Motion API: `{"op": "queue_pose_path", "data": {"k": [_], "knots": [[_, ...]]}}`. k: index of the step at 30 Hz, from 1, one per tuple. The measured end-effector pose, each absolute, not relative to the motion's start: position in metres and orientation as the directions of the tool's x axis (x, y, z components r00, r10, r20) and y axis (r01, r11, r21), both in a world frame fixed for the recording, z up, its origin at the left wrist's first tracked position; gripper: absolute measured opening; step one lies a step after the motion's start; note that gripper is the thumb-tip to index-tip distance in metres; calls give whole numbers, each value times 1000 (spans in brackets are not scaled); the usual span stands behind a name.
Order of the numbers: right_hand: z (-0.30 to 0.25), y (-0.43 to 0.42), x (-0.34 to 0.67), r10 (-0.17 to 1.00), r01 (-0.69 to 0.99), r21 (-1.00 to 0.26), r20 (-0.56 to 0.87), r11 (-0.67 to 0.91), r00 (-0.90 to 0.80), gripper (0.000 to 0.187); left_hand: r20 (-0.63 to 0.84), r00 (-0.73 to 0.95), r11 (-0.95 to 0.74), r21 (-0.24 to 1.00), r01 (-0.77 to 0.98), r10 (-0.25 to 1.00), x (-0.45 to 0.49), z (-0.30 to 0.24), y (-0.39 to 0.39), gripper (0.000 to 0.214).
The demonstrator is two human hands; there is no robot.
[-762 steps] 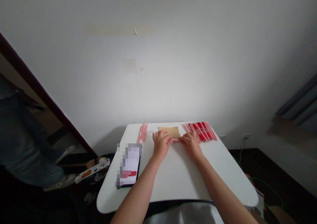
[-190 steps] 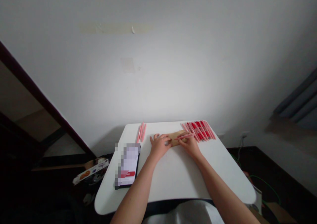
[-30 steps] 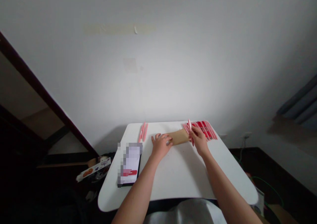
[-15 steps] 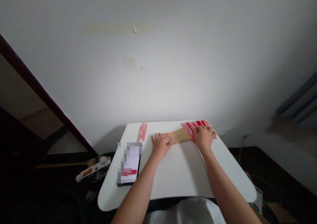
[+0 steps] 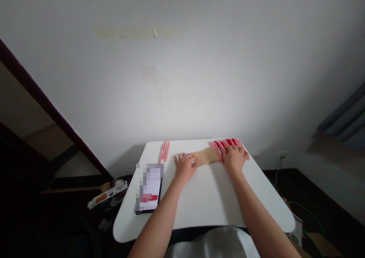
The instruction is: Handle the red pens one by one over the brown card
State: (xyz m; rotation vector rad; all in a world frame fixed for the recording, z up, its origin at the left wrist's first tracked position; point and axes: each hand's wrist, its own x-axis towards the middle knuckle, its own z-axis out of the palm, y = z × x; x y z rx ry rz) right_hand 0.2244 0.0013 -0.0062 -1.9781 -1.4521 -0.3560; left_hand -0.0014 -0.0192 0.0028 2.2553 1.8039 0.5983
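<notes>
A tan strip [image 5: 207,157], its exact kind unclear, lies across the white table, slightly curved. Its left end meets the fingers of my left hand [image 5: 185,168], which rests on the table with fingers spread. At the strip's right end several slim pink-and-red pen-like sticks [image 5: 216,148] lie side by side in a slanted row. Over their near part lies my right hand [image 5: 234,160], fingers apart and touching the sticks, partly covering them. On the table's left, apart from both hands, are a few more pink sticks [image 5: 167,152].
A phone [image 5: 150,187] with a lit, partly blurred screen lies on the left of the white table [image 5: 208,204]. The wall [image 5: 182,98] rises behind the table. Boxes [image 5: 110,194] and clutter are on the floor at left, with a green cable [image 5: 309,211] at right.
My right hand's fingers have settled lower and flatter over the row of pink sticks. My left hand and the tan strip have hardly moved.
</notes>
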Motion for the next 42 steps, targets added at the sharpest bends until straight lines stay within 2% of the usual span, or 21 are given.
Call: {"op": "queue_pose_path", "data": {"k": [9,11,18,25,30,42], "knots": [[-5,-3,222,735,945,-293,609,-143,300,33,211,170,-244,398,884,963,-1,0,-17,29],[-3,-4,219,757,961,-268,613,-71,227,30,214,163,-237,389,890,963,-1,-1,-17,29],[1,-13,202,813,923,-212,562,321,-154,18,258,166,-253,353,901,952,-7,-1,-11,29],[1,-23,190,858,923,-183,461,339,-224,19,341,146,-262,321,910,929,-15,1,-5,26],[2,-27,182,852,934,-131,466,332,-238,23,416,132,-274,303,913,900,-17,-1,-2,25],[-5,-26,175,845,924,-138,471,356,-255,25,408,98,-218,261,940,908,-17,-9,-1,32]]}}
